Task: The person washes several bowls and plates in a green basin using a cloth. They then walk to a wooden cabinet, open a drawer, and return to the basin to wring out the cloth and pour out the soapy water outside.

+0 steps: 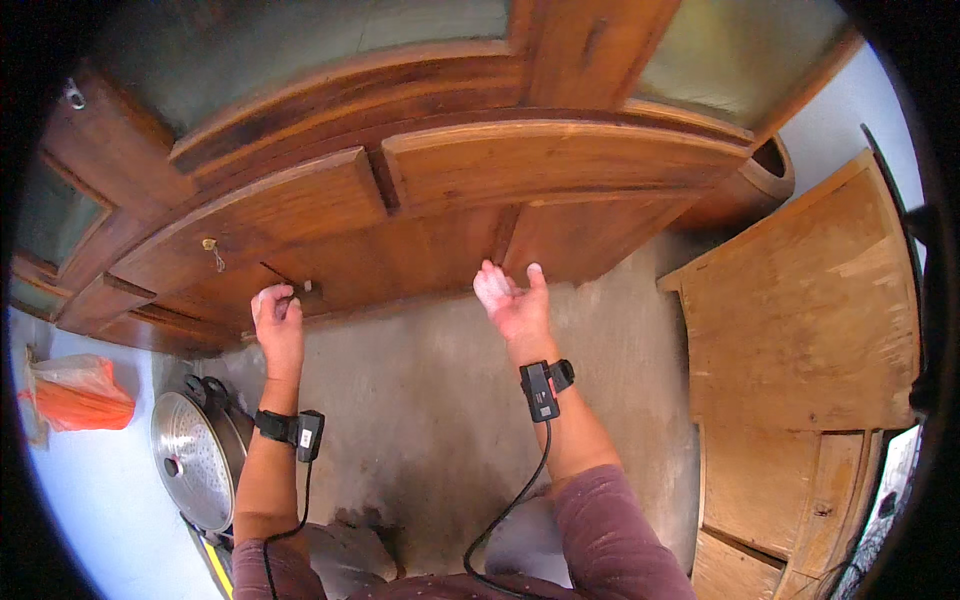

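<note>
A wooden cabinet (435,240) with drawers and glazed upper doors stands before me. My left hand (277,307) is at its lower door, with fingers bent beside a small knob (307,286); whether it pinches anything is hard to tell. My right hand (512,300) is near the cabinet's lower edge, palm up, fingers curled and thumb apart, with nothing visible in it. A brass-coloured knob (209,244) with a thin loop hangs on the left drawer front (262,210). The right drawer front (562,161) sits above my right hand.
At the left, a pot with a perforated steamer and glass lid (191,461) stands near the wall, below an orange plastic bag (82,394). To the right is a wooden cabinet (795,300). A brown vessel (761,176) stands behind it. Concrete floor (420,390) lies below my hands.
</note>
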A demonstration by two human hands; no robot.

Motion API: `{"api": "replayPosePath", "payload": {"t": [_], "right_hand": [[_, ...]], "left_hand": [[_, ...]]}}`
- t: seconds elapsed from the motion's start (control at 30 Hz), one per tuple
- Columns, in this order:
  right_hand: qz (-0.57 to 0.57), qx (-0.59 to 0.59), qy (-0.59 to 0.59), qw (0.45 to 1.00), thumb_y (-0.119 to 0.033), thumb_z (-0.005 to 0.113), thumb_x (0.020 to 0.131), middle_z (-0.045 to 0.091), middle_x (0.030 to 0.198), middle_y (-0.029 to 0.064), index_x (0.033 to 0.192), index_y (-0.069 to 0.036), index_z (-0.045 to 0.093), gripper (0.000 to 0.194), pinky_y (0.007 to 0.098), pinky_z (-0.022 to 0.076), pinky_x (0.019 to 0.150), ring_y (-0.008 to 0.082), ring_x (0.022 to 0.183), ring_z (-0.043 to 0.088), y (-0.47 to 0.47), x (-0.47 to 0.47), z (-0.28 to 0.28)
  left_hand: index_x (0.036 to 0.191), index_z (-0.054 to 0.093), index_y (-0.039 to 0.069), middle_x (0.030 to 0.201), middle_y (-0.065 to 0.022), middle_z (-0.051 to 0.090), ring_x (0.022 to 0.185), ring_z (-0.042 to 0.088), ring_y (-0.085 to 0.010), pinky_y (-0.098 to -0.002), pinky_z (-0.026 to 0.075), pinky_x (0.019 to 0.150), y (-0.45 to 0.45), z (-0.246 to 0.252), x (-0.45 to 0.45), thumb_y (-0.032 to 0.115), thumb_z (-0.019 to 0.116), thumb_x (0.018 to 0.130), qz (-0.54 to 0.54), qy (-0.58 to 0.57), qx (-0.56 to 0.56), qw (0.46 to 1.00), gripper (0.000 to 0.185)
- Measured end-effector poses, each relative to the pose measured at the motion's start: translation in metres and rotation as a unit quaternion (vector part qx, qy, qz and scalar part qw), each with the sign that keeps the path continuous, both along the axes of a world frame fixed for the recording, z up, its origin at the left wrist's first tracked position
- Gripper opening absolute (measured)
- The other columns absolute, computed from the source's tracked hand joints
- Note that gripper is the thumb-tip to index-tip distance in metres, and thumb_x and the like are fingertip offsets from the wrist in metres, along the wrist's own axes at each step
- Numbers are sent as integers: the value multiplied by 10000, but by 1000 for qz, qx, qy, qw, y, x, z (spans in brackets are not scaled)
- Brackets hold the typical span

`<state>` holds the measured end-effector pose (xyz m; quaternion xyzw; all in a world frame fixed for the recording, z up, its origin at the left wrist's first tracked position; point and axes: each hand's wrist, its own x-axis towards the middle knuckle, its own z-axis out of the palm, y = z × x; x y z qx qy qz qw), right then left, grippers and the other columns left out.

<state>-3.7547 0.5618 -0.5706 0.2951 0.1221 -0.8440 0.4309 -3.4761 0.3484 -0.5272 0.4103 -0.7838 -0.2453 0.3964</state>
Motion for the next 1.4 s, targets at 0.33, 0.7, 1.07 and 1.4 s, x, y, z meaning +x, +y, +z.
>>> {"api": "replayPosePath", "payload": {"t": [0.33, 0.7, 1.07, 1.4], "right_hand": [[-69, -75, -172, 980, -405, 542, 903, 452, 1313, 165, 1329, -59, 246, 624, 499, 455, 858, 349, 1109, 531, -22, 6, -4], [4, -80, -282, 956, -569, 609, 775, 556, 830, 92, 981, -43, 521, 571, 323, 497, 635, 205, 725, 571, -12, -8, -2], [-16, -101, -302, 948, -656, 577, 758, 429, 557, -15, 829, -72, 491, 595, 258, 415, 462, 130, 498, 495, -25, -2, -2], [-67, -52, -205, 975, -500, 439, 902, 387, 530, -17, 826, -63, 474, 445, 262, 390, 436, 131, 429, 435, -25, 1, 7]], "left_hand": [[827, 576, 56, 859, -59, 543, 780, 520, -191, -312, 452, 720, -1, 7, -8, -32, 634, 702, 54, -69, -70, 994, 163], [711, 530, 68, 734, -63, 560, 772, 521, -260, -362, 438, 712, -14, -5, -14, -40, 599, 718, 94, -102, -167, 976, 128], [709, 526, 67, 721, -76, 553, 758, 518, -285, -384, 439, 699, -13, -4, -15, -42, 607, 703, 123, -90, -200, 968, 135], [861, 512, 21, 879, -166, 564, 863, 556, -361, -424, 459, 802, 1, 0, -26, -3, 629, 714, 229, 43, -61, 971, 189]]}}
